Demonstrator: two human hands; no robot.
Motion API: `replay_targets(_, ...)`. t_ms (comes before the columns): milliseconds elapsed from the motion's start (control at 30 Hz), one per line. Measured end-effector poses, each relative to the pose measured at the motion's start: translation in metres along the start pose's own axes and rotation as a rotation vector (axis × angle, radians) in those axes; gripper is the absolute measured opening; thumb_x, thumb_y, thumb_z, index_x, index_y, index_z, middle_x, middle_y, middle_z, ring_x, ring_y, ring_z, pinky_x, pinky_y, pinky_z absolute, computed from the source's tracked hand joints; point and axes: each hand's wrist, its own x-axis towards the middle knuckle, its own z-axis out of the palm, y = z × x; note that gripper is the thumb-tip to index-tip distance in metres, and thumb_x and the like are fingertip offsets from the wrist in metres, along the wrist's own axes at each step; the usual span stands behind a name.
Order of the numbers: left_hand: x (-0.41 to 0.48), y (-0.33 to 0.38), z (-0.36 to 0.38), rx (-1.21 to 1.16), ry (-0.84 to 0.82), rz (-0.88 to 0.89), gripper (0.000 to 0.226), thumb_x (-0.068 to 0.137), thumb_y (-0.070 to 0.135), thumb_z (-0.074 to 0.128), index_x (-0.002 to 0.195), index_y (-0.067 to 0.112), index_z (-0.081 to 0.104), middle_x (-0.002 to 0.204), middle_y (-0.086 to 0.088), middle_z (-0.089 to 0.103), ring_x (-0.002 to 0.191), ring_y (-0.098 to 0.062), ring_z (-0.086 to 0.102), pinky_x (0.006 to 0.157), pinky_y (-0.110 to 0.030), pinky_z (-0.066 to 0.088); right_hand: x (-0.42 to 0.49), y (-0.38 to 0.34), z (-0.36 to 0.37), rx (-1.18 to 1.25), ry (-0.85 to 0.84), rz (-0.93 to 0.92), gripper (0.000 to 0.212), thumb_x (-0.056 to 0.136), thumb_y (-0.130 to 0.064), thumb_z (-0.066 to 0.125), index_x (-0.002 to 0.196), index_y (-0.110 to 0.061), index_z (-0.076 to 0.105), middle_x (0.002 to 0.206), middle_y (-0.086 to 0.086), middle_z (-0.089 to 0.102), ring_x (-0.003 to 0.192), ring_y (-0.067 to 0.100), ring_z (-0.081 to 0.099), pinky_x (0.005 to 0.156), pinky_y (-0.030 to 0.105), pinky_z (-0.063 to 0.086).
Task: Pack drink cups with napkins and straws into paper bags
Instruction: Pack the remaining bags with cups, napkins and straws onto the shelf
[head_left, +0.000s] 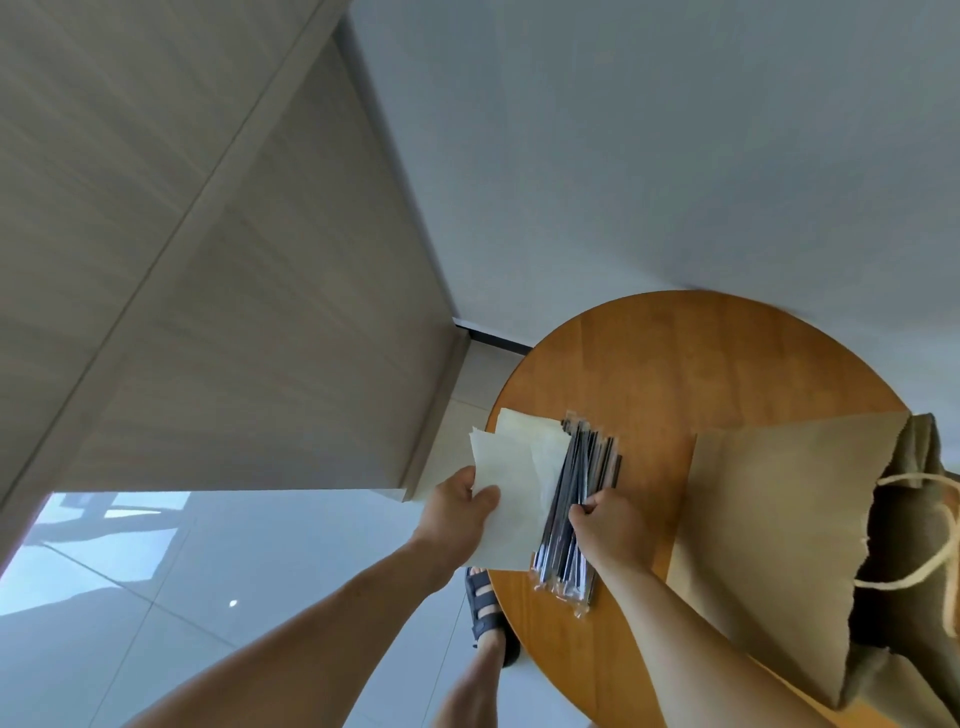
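Bag (769, 519) partly beyond right frame edge

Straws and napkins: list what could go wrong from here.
1. The right hand pinches into a tight pile of wrapped straws, so several may lift or scatter together.
2. The napkin stack lies right at the edge of the table and could slide off.
3. The left hand holds a napkin, so neither hand is free to steady the paper bag.
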Motion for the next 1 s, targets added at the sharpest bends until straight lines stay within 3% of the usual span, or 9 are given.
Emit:
replay_targets(133,-0.004,0.004,0.002,0.01,0.005,-0.002,0.008,0.099,0.033,0.051,0.099,0.035,0.058,0.095,0.012,0.065,0.083,-0.012,0.064,0.052,-0.013,0.048,-0.006,0.001,-0.012,0.099,-0.008,0.019,0.029,0.089,-0.024,0.063,0.062,-0.012,0.063,0.044,-0.002,0.053,0.037,0.01,0.047,0.038,0.02,0.035)
replay_targets(233,-0.012,0.013,0.002,0.003,-0.011,0.016,0.012,0.099,0.03,0.049,0.1,0.03,0.06,0.094,0.007,0.065,0.081,-0.012,0.064,0.049,-0.013,0.048,-0.024,-0.007,-0.033,0.248,0.008,-0.004,0.02,0.09,-0.024,0.064,0.072,-0.015,0.061,0.057,0.001,0.059,0.051,0.017,0.057,0.049,0.029,0.045)
replay_targets(300,-0.019,0.025,0.002,-0.006,-0.027,0.034,0.02,0.099,0.027,0.048,0.104,0.015,0.063,0.097,-0.005,0.067,0.078,-0.013,0.062,0.049,-0.014,0.047,-0.04,-0.018,-0.055,0.451,0.004,-0.038,0.014,0.09,-0.019,0.067,0.077,-0.015,0.065,0.066,0.005,0.064,0.063,0.021,0.062,0.06,0.035,0.051)
replay_targets(367,-0.029,0.041,0.003,-0.005,-0.043,0.059,0.026,0.098,0.025,0.049,0.109,0.006,0.063,0.103,-0.015,0.066,0.078,-0.016,0.062,0.056,-0.019,0.049,-0.058,-0.031,-0.081,0.623,-0.022,-0.079,0.006,0.089,-0.016,0.07,0.083,-0.013,0.069,0.073,0.006,0.068,0.065,0.017,0.063,0.06,0.03,0.052)
replay_targets(500,-0.056,0.081,0.006,-0.068,-0.076,0.139,0.019,0.096,0.018,0.05,0.102,0.012,0.067,0.098,-0.012,0.07,0.083,-0.023,0.066,0.07,-0.033,0.055,-0.09,-0.056,-0.128,0.812,-0.094,-0.141,0.007,0.087,-0.011,0.073,0.088,-0.004,0.071,0.078,0.016,0.071,0.057,0.015,0.06,0.057,0.027,0.049)
replay_targets(633,-0.083,0.112,0.007,-0.188,-0.185,0.237,0.027,0.094,0.01,0.049,0.109,0.021,0.069,0.103,-0.007,0.073,0.095,-0.03,0.069,0.087,-0.047,0.058,-0.111,-0.071,-0.159,0.834,-0.065,-0.191,0.012,0.089,-0.011,0.072,0.087,0.001,0.071,0.079,0.02,0.07,0.055,0.02,0.059,0.056,0.029,0.047)
replay_targets(833,-0.115,0.129,0.011,-0.323,-0.267,0.275,0.029,0.09,0.007,0.05,0.113,0.008,0.068,0.106,-0.018,0.071,0.1,-0.039,0.067,0.082,-0.048,0.057,-0.13,-0.074,-0.191,0.784,0.006,-0.24,0.011,0.085,-0.018,0.077,0.078,-0.01,0.074,0.072,0.005,0.072,0.055,0.016,0.062,0.059,0.027,0.052)
replay_targets(933,-0.127,0.135,0.014,-0.379,-0.31,0.316,0.028,0.092,0.018,0.059,0.117,0.005,0.065,0.11,-0.02,0.07,0.103,-0.04,0.067,0.091,-0.057,0.054,-0.14,-0.071,-0.203,0.692,0.012,-0.259,0.018,0.082,-0.031,0.08,0.076,-0.016,0.072,0.069,-0.001,0.071,0.055,0.008,0.062,0.055,0.019,0.048)
replay_targets(1000,-0.136,0.143,0.016,-0.419,-0.356,0.361,0.027,0.093,0.021,0.063,0.118,0.011,0.067,0.111,-0.013,0.072,0.102,-0.033,0.07,0.088,-0.052,0.057,-0.146,-0.069,-0.21,0.629,0.08,-0.257,0.029,0.076,-0.046,0.081,0.079,-0.02,0.069,0.072,-0.004,0.07,0.062,0.007,0.063,0.058,0.021,0.048)
